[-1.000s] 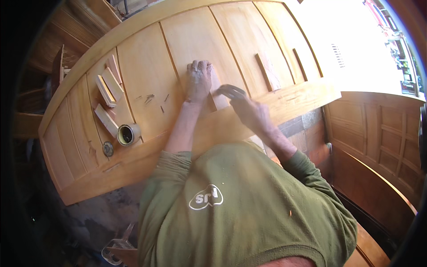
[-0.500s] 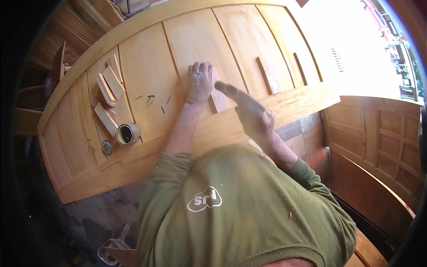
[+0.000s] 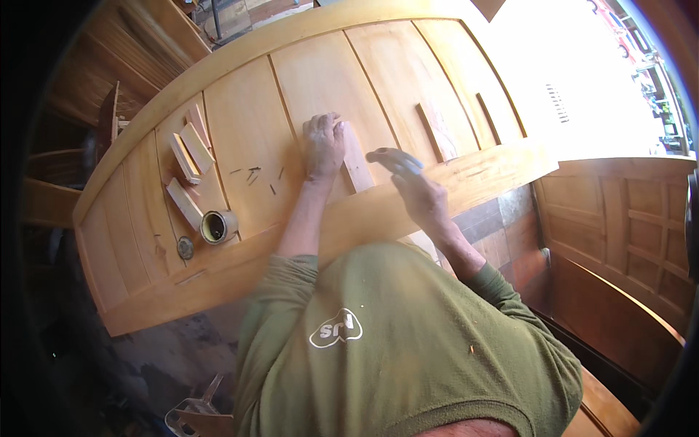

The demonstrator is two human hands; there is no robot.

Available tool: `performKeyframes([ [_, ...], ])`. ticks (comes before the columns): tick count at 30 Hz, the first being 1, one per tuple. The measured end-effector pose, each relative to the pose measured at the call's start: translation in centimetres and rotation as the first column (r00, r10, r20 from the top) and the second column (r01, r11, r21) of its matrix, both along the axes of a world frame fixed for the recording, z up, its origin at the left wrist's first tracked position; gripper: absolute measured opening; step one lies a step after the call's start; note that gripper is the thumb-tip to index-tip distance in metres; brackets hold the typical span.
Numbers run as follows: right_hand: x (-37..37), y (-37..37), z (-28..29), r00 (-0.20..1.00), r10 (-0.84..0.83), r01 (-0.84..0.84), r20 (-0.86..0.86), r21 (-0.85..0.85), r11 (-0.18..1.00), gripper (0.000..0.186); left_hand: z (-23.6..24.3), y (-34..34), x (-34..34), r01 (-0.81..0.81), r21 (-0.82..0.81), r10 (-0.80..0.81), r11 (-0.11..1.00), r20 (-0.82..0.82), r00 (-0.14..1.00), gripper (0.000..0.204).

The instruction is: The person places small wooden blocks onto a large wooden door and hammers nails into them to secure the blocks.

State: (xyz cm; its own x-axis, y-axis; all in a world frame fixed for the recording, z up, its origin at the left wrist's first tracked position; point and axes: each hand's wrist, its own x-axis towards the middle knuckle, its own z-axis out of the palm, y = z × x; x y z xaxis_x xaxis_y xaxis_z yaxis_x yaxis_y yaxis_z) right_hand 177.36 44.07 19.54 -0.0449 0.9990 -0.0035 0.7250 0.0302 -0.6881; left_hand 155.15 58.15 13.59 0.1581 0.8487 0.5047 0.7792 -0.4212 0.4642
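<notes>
My left hand (image 3: 324, 148) is closed, fingers curled against the far left edge of a short wooden strip (image 3: 356, 160) that lies on a large wooden panel door (image 3: 255, 135). Anything small pinched in those fingers is hidden. To the right of the strip, my right hand (image 3: 424, 195) is raised above the door's near rail, closed round a motion-blurred tool that looks like a hammer (image 3: 386, 155). Several dark nails (image 3: 253, 173) lie scattered on the door to the left of my left hand.
At left on the door are several wooden strips (image 3: 186, 156), an open tin (image 3: 218, 227) and a round lid (image 3: 185, 248). Two more strips, one a wooden piece (image 3: 437, 131), lie at right. A second panelled door (image 3: 619, 218) stands beyond the right end.
The tool in my right hand has swung to a different angle and shows shorter. My left hand stays at the strip. The whole view has shifted slightly.
</notes>
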Motion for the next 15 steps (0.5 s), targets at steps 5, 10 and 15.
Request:
performKeyframes([
  [5, 4.2, -1.3, -1.9, 0.940, -0.161, 0.242, -0.302, 0.256, 0.936, 0.034, 0.9, -4.0, 0.8, -0.287, -0.035, 0.279, 0.957, -0.144, 0.949, 0.058],
  [10, 5.1, -1.5, -2.1, 0.809, -0.328, 0.401, -0.487, 0.051, 0.915, 0.032, 5.3, -3.9, 4.6, -0.347, -0.410, 0.200, 0.843, -0.360, 0.911, 0.085],
  [15, 6.3, -1.5, -2.5, 0.734, -0.335, 0.402, -0.591, -0.020, 0.915, 0.034, 4.7, -2.8, 4.1, -0.345, -0.415, 0.291, 0.842, -0.188, 0.938, 0.082],
])
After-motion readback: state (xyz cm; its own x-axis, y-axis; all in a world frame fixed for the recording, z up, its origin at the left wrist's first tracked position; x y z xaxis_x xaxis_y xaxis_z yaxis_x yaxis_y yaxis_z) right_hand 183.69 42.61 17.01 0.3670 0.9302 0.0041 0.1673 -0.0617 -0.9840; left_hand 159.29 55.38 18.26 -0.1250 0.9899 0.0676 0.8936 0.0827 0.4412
